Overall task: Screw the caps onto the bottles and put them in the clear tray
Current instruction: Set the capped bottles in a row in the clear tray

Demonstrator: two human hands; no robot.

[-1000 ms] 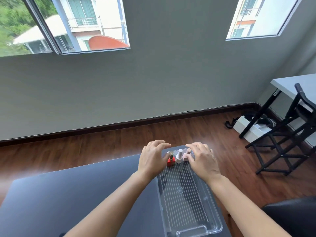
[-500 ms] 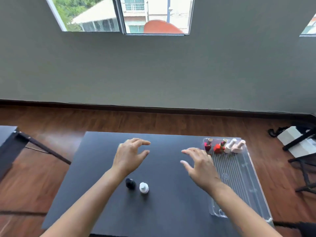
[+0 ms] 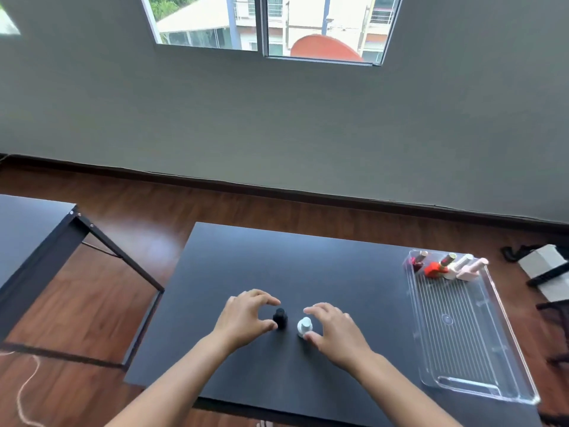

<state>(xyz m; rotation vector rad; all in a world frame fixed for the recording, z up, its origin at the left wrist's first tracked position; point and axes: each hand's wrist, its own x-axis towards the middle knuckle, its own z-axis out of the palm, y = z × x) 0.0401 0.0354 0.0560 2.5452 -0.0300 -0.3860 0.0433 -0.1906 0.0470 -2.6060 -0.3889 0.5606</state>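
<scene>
Now: pick-up step for the last two bottles, I judge. The left hand (image 3: 246, 317) cups the black bottle (image 3: 280, 317) and the right hand (image 3: 337, 332) cups the white bottle (image 3: 304, 325). Both are open claws gripping nothing yet. Thumbs sit just beside the bases; I cannot tell whether they touch.

The black bottle stands at 9 o'clock of the white, both upright on the matte black table (image 3: 277, 266). They are small, squat bodies with narrow round caps, hard and probably slick. Whether the caps are tight is unclear.

The next move calls for a pinch, a cap twist, then a carry toward 3 o'clock. There lies the clear tray (image 3: 455, 340), ribbed and glossy, with four bottles (image 3: 443, 268) at its 12 o'clock end.
</scene>
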